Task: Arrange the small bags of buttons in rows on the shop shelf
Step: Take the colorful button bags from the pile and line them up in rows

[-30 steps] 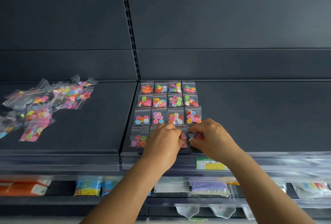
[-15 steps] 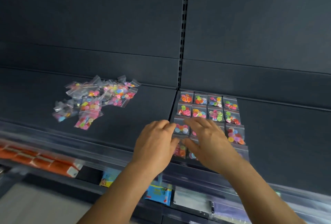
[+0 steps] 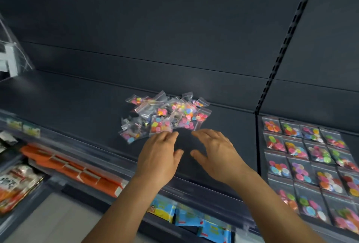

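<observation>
A loose heap of small clear bags of coloured buttons lies on the dark shelf, just beyond my fingers. My left hand is palm down with fingers apart, its fingertips at the heap's near edge. My right hand hovers beside it, open and holding nothing, just short of the heap. On the adjoining shelf section to the right, bags of buttons lie flat in tidy rows, several rows deep.
A slotted upright divides the two shelf sections. A clear price rail runs along the shelf's front edge. Below it are orange packets, blue packets and snack bags at the far left.
Both hands have left the arranged rows and moved left to the loose heap. The view has swung left, putting the rows at the right edge.
</observation>
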Demonstrator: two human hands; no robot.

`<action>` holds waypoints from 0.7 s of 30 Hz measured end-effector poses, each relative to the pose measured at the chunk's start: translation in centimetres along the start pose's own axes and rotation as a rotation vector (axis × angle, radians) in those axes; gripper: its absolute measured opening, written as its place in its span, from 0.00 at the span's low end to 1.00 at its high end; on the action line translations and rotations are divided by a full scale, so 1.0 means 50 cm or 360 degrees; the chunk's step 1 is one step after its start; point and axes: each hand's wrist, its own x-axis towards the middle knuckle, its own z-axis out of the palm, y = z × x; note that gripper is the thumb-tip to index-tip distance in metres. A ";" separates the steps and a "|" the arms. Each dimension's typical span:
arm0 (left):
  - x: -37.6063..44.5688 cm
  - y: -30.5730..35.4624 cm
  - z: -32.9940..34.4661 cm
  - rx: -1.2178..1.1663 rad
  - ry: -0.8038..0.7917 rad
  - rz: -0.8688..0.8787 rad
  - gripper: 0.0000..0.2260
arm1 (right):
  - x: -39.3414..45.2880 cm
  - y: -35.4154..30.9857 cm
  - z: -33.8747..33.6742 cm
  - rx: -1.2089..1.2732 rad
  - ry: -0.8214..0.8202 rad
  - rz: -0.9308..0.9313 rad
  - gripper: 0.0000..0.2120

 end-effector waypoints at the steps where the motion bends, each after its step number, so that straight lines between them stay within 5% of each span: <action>1: 0.004 -0.021 0.001 -0.0004 -0.0007 -0.0021 0.24 | 0.015 -0.013 0.010 0.0005 -0.0011 0.0005 0.27; 15: 0.047 -0.142 0.024 -0.0501 0.0004 -0.0334 0.29 | 0.137 -0.093 0.100 0.0244 -0.0015 0.0340 0.17; 21: 0.052 -0.167 0.022 -0.0536 -0.0013 -0.0441 0.15 | 0.171 -0.101 0.116 0.0404 0.0065 0.0529 0.20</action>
